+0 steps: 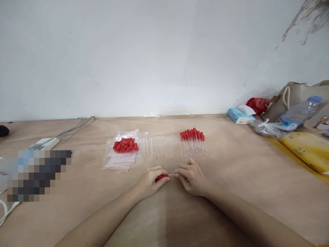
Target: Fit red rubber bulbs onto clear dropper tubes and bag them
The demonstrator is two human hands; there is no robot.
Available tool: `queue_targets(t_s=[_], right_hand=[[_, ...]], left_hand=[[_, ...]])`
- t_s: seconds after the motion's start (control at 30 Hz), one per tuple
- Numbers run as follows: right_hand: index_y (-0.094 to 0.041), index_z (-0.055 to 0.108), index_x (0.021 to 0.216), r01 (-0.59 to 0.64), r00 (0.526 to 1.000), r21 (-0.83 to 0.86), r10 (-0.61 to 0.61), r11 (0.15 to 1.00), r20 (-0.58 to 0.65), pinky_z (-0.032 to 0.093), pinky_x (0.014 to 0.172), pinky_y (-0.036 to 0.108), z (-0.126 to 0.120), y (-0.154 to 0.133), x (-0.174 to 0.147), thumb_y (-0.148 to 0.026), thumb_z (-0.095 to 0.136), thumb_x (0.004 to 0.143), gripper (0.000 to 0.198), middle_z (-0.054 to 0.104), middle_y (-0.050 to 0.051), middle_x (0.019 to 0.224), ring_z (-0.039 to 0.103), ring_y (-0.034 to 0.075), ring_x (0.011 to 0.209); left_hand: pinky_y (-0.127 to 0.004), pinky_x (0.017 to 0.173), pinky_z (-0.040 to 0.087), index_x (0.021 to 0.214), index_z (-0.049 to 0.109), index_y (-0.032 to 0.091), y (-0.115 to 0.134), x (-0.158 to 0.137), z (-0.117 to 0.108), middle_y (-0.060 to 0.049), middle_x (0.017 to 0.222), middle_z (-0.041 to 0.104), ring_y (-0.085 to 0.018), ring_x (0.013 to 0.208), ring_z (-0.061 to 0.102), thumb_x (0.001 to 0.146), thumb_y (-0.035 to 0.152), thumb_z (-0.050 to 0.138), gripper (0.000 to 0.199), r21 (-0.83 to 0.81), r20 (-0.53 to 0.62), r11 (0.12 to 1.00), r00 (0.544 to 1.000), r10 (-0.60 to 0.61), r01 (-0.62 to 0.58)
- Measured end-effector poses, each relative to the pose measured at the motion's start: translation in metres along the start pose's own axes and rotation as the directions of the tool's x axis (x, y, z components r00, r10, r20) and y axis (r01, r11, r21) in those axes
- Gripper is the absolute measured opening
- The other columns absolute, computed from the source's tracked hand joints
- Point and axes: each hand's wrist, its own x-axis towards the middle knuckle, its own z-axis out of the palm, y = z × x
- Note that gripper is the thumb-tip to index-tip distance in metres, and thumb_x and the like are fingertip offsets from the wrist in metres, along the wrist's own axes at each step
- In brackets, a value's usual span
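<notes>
Between the thumb and fingers of my left hand (153, 180) is a red rubber bulb (162, 177). A thin clear glass tube (171, 175) runs from the bulb's mouth to my right hand (191, 178), whose thumb and fingers pinch its other end. Beyond my hands, a heap of red bulbs (125, 145) lies on clear zip bags (120, 161). Beside it is a row of bare glass tubes (159, 146). Farther right, several droppers (194, 141) with red bulbs fitted on glass tubes lie side by side, bulbs toward the wall.
At the right stand a blue tissue pack (240, 115), a plastic bottle (299, 111), a knotted clear bag (266, 128) and a yellow package (305, 149). A white power strip (46, 144) with a grey cable lies left, near a blurred-out patch. A white wall rises behind the table (77, 185).
</notes>
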Motion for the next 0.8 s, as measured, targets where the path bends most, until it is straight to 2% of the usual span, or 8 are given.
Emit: queue_targets(t_s=[0.23,0.33,0.4,0.47,0.53,0.63,0.7,0.8], right_hand=[[-0.017,0.060,0.077,-0.014,0.993,-0.044,0.019,0.999,0.120,0.025,0.064,0.028,-0.012,-0.003,0.006,-0.018,0.041,0.084,0.020,0.060,0.002,0.070,0.049,0.011,0.061],[-0.018,0.060,0.073,-0.052,0.987,-0.093,0.065,0.994,0.149,0.028,0.068,0.029,-0.023,-0.002,0.006,-0.018,0.044,0.082,0.018,0.063,0.003,0.072,0.053,0.013,0.066],[-0.018,0.061,0.071,-0.184,0.975,-0.081,0.193,0.979,0.107,0.031,0.067,0.028,-0.030,0.007,0.008,-0.021,0.045,0.080,0.018,0.063,0.002,0.070,0.054,0.014,0.065],[-0.018,0.060,0.067,-0.412,0.910,-0.015,0.413,0.911,0.028,0.033,0.058,0.024,-0.036,0.021,0.014,-0.027,0.046,0.080,0.021,0.062,0.001,0.063,0.054,0.013,0.059],[-0.018,0.057,0.061,-0.623,0.778,0.051,0.625,0.781,-0.059,0.032,0.051,0.022,-0.038,0.038,0.025,-0.033,0.047,0.077,0.024,0.060,0.000,0.058,0.053,0.012,0.054],[-0.018,0.052,0.055,-0.768,0.629,0.018,0.760,0.640,-0.163,0.032,0.051,0.022,-0.034,0.062,0.046,-0.035,0.048,0.073,0.025,0.059,0.000,0.056,0.053,0.013,0.055],[-0.019,0.051,0.053,-0.796,0.596,-0.009,0.780,0.606,-0.190,0.032,0.053,0.024,-0.027,0.071,0.055,-0.035,0.049,0.072,0.026,0.059,0.001,0.056,0.053,0.014,0.055],[-0.019,0.049,0.050,-0.804,0.587,-0.045,0.781,0.592,-0.215,0.033,0.058,0.028,-0.014,0.077,0.057,-0.040,0.049,0.071,0.030,0.057,0.002,0.054,0.053,0.016,0.056]], left_hand=[[-0.022,0.064,0.039,0.081,0.060,0.017,-0.001,0.004,0.001,-0.002,0.075,0.057,-0.012,0.069,0.051,0.083,0.028,0.048,0.017,-0.022,-0.043,0.999,0.999,-0.031,0.030],[-0.022,0.061,0.041,0.101,0.056,0.019,-0.008,0.004,0.003,-0.001,0.081,0.054,-0.011,0.066,0.049,0.080,0.028,0.052,0.023,-0.071,-0.135,0.993,0.985,-0.108,0.100],[-0.021,0.058,0.041,0.113,0.047,0.021,-0.013,0.004,0.004,0.000,0.084,0.052,-0.009,0.061,0.046,0.079,0.028,0.053,0.036,-0.126,-0.178,0.979,0.967,-0.182,0.161],[-0.020,0.056,0.041,0.114,0.046,0.021,-0.015,0.003,0.004,0.001,0.083,0.051,-0.008,0.059,0.045,0.079,0.027,0.052,0.036,-0.156,-0.162,0.969,0.963,-0.216,0.192],[-0.021,0.056,0.040,0.107,0.051,0.020,-0.015,0.003,0.003,0.000,0.080,0.052,-0.009,0.060,0.045,0.079,0.026,0.052,0.029,-0.120,-0.123,0.978,0.974,-0.188,0.174],[-0.022,0.059,0.039,0.096,0.057,0.019,-0.011,0.003,0.001,-0.001,0.080,0.053,-0.011,0.064,0.047,0.079,0.025,0.052,0.019,-0.029,-0.098,0.994,0.989,-0.109,0.106],[-0.023,0.059,0.039,0.092,0.059,0.018,-0.008,0.004,-0.001,-0.002,0.080,0.054,-0.011,0.065,0.048,0.079,0.023,0.051,0.016,-0.006,-0.097,0.997,0.992,-0.081,0.081],[-0.023,0.060,0.039,0.089,0.059,0.018,-0.008,0.004,-0.001,-0.002,0.079,0.055,-0.012,0.066,0.048,0.079,0.022,0.051,0.014,0.000,-0.094,0.998,0.994,-0.064,0.064]])
